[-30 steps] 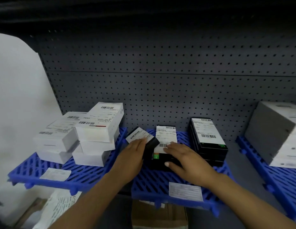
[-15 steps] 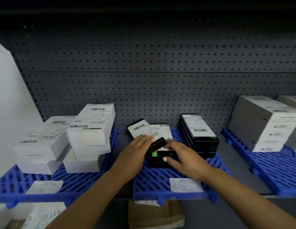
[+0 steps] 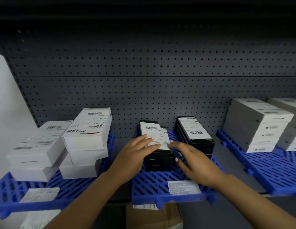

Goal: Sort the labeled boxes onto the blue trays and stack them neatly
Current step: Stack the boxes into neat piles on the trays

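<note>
On the middle blue tray (image 3: 160,185) stands a short stack of black boxes (image 3: 160,162). Its top black box (image 3: 152,133) carries a white barcode label and lies slightly askew on the stack. My left hand (image 3: 135,154) rests flat on that label with straight fingers. To the right of the stack, my right hand (image 3: 193,161) has its fingers spread and loose, the fingertips at the top box's right edge. A second, taller stack of black labeled boxes (image 3: 196,136) stands just to the right on the same tray.
White labeled boxes (image 3: 86,129) are piled loosely on the left blue tray (image 3: 10,194). Grey-white boxes (image 3: 256,126) are stacked on the right blue tray (image 3: 272,169). A paper slip (image 3: 183,187) lies at the middle tray's front. A cardboard box (image 3: 153,217) sits below the shelf.
The top black box has turned from a diagonal lie to nearly in line with the stack. My right hand moved off the stack's front to its right side.
</note>
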Motion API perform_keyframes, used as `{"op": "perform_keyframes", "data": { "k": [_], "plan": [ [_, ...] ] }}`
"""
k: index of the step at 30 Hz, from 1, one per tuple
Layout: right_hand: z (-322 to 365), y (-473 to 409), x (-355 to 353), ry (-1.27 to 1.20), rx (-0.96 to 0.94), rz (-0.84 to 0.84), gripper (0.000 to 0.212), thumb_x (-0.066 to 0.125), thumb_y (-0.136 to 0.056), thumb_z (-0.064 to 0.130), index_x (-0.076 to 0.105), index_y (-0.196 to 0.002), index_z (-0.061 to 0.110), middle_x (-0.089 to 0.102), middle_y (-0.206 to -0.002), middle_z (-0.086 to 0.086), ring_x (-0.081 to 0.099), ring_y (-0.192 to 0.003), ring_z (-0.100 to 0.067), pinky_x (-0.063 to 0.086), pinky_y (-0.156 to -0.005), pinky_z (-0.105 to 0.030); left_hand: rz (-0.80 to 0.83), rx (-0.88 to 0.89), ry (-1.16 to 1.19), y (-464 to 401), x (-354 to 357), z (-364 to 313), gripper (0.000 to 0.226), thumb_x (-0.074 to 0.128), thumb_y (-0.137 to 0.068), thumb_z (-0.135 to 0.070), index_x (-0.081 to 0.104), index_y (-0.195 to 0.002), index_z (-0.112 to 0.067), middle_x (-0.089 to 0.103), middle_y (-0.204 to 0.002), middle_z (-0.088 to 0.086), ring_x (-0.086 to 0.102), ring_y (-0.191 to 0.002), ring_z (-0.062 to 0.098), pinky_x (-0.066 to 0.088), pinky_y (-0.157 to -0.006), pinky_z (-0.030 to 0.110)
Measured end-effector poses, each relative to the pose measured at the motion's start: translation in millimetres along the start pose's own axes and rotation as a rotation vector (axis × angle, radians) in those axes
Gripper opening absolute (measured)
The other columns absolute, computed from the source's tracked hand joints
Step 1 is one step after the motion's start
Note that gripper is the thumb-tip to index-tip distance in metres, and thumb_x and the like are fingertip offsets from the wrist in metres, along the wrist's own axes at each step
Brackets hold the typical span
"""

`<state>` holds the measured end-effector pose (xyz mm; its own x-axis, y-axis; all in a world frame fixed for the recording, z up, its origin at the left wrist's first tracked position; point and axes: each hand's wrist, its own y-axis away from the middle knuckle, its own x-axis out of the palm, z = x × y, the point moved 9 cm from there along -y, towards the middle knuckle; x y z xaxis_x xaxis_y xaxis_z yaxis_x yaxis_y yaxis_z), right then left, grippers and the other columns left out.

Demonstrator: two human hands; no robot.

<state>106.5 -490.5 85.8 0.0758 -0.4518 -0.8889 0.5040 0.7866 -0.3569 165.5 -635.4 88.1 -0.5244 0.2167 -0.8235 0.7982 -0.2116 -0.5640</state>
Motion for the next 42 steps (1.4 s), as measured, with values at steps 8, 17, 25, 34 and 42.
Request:
{"op": "perform_keyframes", "data": {
  "k": [8,17,25,34,42],
  "plan": [
    [-0.5,-15.6,-5.3,0.119,-0.082,-0.054,0.068,0.057,-0.088,0.006,0.030,-0.148,0.021,0.030,-0.152,-0.005,0.027,-0.141,-0.021,0.022,-0.111,-0.023,-0.084,-0.007,0.077,-4.1,-12.9,-3.7,0.082,0.066,-0.070,0.016,0.046,-0.134,-0.029,0.050,-0.139,0.003,0.037,-0.128,0.018,0.038,-0.101,0.038],
    [-12.0,-38.5,-38.1,0.301,-0.090,-0.243,0.054,0.068,-0.085,0.020,0.049,-0.135,0.020,0.046,-0.143,-0.010,0.038,-0.134,-0.033,0.035,-0.107,-0.045,-0.090,-0.051,0.178,-10.3,-24.7,5.1,0.066,0.061,-0.088,-0.002,0.040,-0.141,-0.035,0.041,-0.144,-0.010,0.025,-0.133,-0.001,0.021,-0.109,0.020],
    [-2.0,-40.6,-46.8,0.433,-0.132,-0.324,0.035,0.057,-0.082,0.023,0.058,-0.117,0.017,0.062,-0.111,-0.004,0.057,-0.104,-0.029,0.043,-0.096,-0.041,-0.196,0.014,0.013,-22.4,-43.9,-25.0,0.052,0.054,-0.087,-0.043,0.043,-0.136,-0.030,0.054,-0.128,-0.014,0.043,-0.118,0.005,0.028,-0.100,0.021],
    [-17.6,-17.2,-69.7,0.488,-0.065,-0.402,0.032,0.061,-0.079,0.025,0.056,-0.110,0.019,0.058,-0.106,-0.001,0.054,-0.103,-0.023,0.031,-0.105,-0.039,-0.262,-0.091,0.210,-25.6,-37.1,6.3,0.052,0.073,-0.075,0.003,0.058,-0.116,-0.025,0.059,-0.123,-0.012,0.049,-0.118,0.001,0.042,-0.099,0.026],
    [-7.1,-1.7,-72.3,0.431,-0.144,-0.437,0.030,0.056,-0.079,0.025,0.057,-0.109,0.018,0.063,-0.098,0.000,0.056,-0.094,-0.021,0.034,-0.098,-0.032,-0.163,-0.208,0.210,-24.0,-17.2,31.4,0.049,0.070,-0.083,-0.008,0.057,-0.128,-0.021,0.051,-0.135,-0.006,0.043,-0.125,0.010,0.036,-0.106,0.030]
  ]
}}
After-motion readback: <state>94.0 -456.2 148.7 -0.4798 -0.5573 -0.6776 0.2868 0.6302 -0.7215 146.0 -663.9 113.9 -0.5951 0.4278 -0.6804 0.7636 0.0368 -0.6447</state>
